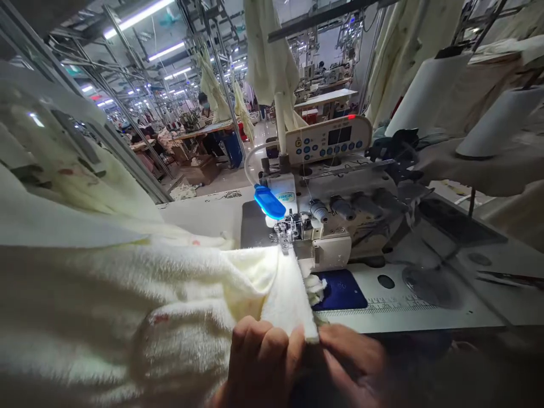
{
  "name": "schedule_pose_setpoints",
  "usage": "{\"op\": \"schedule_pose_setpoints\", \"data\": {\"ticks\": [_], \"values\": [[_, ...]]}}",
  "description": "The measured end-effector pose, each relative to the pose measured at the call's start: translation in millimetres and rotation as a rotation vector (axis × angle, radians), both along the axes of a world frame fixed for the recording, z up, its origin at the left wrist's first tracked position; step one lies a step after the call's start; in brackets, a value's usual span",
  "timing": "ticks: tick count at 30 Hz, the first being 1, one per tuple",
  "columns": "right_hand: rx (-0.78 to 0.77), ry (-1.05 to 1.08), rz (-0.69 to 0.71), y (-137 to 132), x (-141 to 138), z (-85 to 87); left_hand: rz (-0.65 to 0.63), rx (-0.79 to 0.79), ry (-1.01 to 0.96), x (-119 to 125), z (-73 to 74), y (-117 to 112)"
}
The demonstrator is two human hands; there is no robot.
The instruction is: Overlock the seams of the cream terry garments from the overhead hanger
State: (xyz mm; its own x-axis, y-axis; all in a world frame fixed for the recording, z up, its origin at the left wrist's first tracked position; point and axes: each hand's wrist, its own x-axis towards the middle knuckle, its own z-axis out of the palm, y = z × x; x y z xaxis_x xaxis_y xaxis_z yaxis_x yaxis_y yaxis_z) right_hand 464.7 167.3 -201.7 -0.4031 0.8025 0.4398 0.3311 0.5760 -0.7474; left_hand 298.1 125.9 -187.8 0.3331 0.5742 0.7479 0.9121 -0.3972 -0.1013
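A cream fleece fabric (178, 277) spreads over the left of the sewing table, its edge running up under the presser foot of a serger (352, 198). My left hand (266, 354) is closed on the fabric near its front corner, knuckles up. Just right of it, my right hand (352, 360) pinches the fabric's right edge by the corner; it is partly blurred. A blue lamp (270, 202) lights the needle area. Cream trimmings (315, 288) lie beside the fabric edge, next to a dark blue plate (340, 289).
White thread cones (429, 88) stand at the right. Tweezers (510, 277) lie on the right of the table (450, 317). A control panel (327, 139) tops the machine. Cream fabric (272, 56) hangs behind. A person (204, 105) sits farther back among other machines.
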Motion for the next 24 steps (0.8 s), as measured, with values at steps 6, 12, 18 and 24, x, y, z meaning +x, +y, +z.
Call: {"op": "schedule_pose_setpoints", "data": {"ticks": [6,12,18,24], "values": [[0.372,0.055,0.087,18.4,-3.2,-7.1,-0.086,-0.016,-0.106,1.7,-1.1,8.3],[0.368,0.078,0.015,18.5,-7.0,-4.5,-0.131,-0.055,0.079,-13.1,-2.7,24.4],[0.412,0.065,-0.086,30.2,-16.1,1.0,-0.062,-0.087,0.108,-22.8,0.5,33.5],[0.431,0.061,-0.07,53.1,-21.4,-6.0,0.058,-0.301,0.202,-28.9,13.6,45.2]]}}
